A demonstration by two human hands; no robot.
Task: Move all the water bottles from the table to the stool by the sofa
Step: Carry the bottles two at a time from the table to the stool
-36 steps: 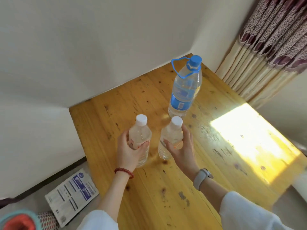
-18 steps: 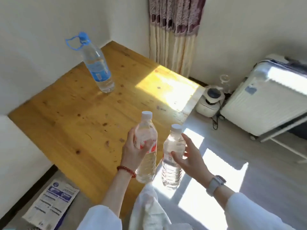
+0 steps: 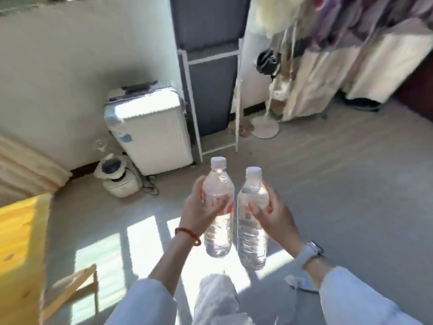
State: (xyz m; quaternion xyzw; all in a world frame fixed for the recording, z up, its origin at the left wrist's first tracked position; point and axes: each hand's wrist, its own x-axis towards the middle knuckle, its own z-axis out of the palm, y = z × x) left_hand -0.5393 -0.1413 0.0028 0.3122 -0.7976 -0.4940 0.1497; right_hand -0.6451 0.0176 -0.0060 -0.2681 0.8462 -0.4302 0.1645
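Observation:
My left hand [image 3: 199, 208] grips a clear water bottle with a white cap and red label [image 3: 219, 233], held upright over the floor. Right beside it, my right hand [image 3: 273, 218] grips a second clear white-capped water bottle [image 3: 251, 238], also upright. The two bottles nearly touch. The wooden table [image 3: 18, 242] shows only as a yellow corner at the left edge. The large blue-capped bottle, the stool and the sofa are out of view.
A white suitcase [image 3: 152, 134] stands against the wall, with a small white appliance [image 3: 118, 179] and its cables beside it. A grey folded frame [image 3: 210, 90] leans behind. A clothes rack [image 3: 339, 66] and fan base [image 3: 266, 130] stand at the right. A wooden chair [image 3: 70, 292] is at lower left.
Both bottles have been lifted off the table and carried away from it. My view has swung right, so the table and big bottle have slid out at the left.

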